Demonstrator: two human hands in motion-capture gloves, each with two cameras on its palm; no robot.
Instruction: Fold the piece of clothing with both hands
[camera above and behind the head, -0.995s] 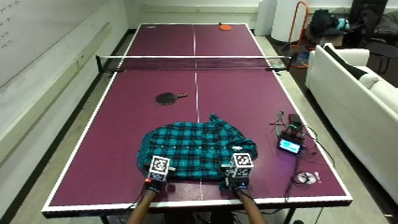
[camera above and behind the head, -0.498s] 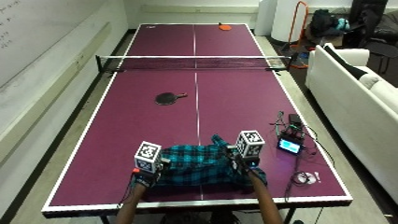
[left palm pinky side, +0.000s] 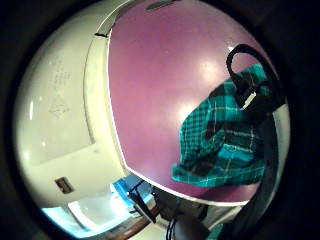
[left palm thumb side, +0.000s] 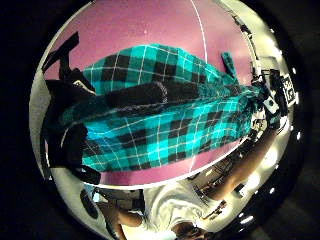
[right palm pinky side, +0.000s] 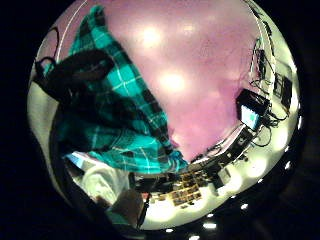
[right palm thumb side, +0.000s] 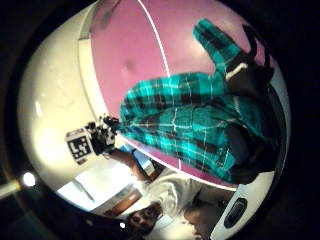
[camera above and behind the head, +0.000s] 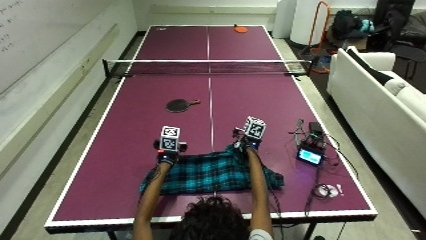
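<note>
Teal-and-black plaid shirt (camera above and behind the head: 210, 172), folded band on purple table's near end

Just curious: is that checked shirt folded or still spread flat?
Folded once: the checked shirt lies doubled into a narrow band across the table, under both forearms.

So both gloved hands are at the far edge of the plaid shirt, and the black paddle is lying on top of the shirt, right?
Not quite. The black paddle lies on the bare purple table, apart from the plaid shirt, as the outside view shows. Left hand and right hand are indeed at its far edge.

gloves: black, on left hand (camera above and behind the head: 167, 156) and right hand (camera above and behind the head: 244, 145)
forearms: bare
hair: dark, curly
top: white
</note>
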